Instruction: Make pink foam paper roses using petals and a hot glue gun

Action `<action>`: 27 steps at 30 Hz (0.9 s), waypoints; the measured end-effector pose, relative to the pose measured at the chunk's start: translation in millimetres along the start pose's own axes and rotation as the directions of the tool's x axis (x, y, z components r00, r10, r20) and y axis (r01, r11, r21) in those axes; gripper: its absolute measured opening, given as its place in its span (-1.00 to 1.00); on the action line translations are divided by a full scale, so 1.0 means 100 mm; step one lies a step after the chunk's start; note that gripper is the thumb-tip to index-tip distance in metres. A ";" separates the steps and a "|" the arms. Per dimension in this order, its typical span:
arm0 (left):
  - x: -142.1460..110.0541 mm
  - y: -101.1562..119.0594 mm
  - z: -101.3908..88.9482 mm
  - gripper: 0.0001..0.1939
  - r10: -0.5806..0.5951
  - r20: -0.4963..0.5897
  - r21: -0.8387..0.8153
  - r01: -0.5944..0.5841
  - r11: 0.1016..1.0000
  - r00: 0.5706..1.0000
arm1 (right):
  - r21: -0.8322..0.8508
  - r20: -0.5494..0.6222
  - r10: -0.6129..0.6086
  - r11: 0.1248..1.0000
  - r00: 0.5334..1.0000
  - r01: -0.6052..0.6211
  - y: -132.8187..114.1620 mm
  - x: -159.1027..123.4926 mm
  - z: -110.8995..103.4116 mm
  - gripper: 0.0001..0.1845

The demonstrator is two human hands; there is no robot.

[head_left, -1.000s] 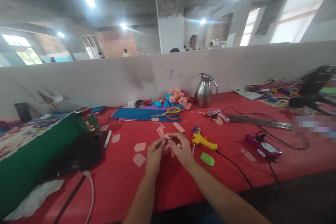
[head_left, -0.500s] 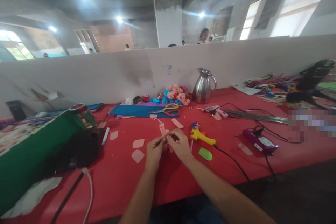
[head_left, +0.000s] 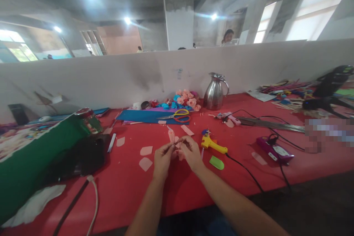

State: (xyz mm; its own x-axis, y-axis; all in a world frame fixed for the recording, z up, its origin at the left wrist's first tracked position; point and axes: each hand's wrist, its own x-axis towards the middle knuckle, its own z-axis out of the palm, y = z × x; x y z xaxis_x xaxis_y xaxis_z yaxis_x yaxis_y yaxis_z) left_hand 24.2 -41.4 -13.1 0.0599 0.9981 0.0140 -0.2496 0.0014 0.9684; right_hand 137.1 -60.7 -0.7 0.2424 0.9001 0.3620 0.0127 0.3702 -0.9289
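Note:
My left hand and my right hand meet over the red table, fingertips pinched close together. Between them is a pink paper flower, a rolled bud with loose petals below it. Both hands are closed on it; the fingers hide its lower part. Cut pink paper petals lie left of my left hand, and a pink paper strip lies beyond the hands. To the right of my right hand rests a yellow glue gun, with a lime-green tray in front of it.
Scissors lie on blue paper, near finished paper roses and a steel jug. At right are a purple power strip, its cords and thin wires. A green box and glass jar stand left.
My fingers have shifted slightly at the flower, and more of the pink petals show between and below them. The things on the table have stayed in place.

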 end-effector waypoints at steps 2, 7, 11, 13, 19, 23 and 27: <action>0.00 0.01 0.00 -0.68 0.022 0.023 0.010 -0.022 1.000 1.000 | -0.031 0.020 -0.001 1.000 1.000 0.002 0.02 0.00 0.01 -0.89; -0.03 0.04 0.03 -0.78 0.101 0.078 0.078 -0.107 0.991 0.992 | -0.128 0.021 -0.081 0.988 0.997 0.083 0.08 0.00 0.05 -0.78; -0.04 0.06 0.03 -0.84 0.154 0.064 0.182 -0.164 0.970 0.986 | -0.161 -0.021 -0.092 0.983 0.996 0.088 0.09 0.00 0.04 -0.83; -0.04 0.06 0.02 -0.84 0.142 0.062 0.178 -0.151 0.972 0.988 | -0.183 -0.033 -0.106 0.978 0.994 0.098 0.08 0.01 0.03 -0.83; -0.02 -0.01 0.01 -0.78 0.051 0.093 0.071 -0.058 0.996 0.994 | -0.162 -0.027 -0.097 0.983 0.995 0.091 0.06 0.00 0.03 -0.83; -0.01 -0.01 0.03 -0.74 0.052 0.017 0.018 -0.052 0.998 0.999 | -0.171 -0.058 -0.107 0.981 0.993 0.096 0.07 0.00 0.03 -0.83; -0.02 0.03 0.04 -0.72 0.076 -0.027 0.072 -0.074 0.995 0.997 | -0.197 -0.071 -0.071 0.979 0.995 0.055 0.07 0.00 0.06 -0.83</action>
State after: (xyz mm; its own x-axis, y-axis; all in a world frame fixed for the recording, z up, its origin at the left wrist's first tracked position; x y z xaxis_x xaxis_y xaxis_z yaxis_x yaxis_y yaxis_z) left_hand 27.5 -43.9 -9.4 0.0149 0.9966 0.0813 -0.1835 -0.0772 0.9800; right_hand 131.6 -56.9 -6.6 0.3093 0.8531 0.4203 0.2171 0.3669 -0.9046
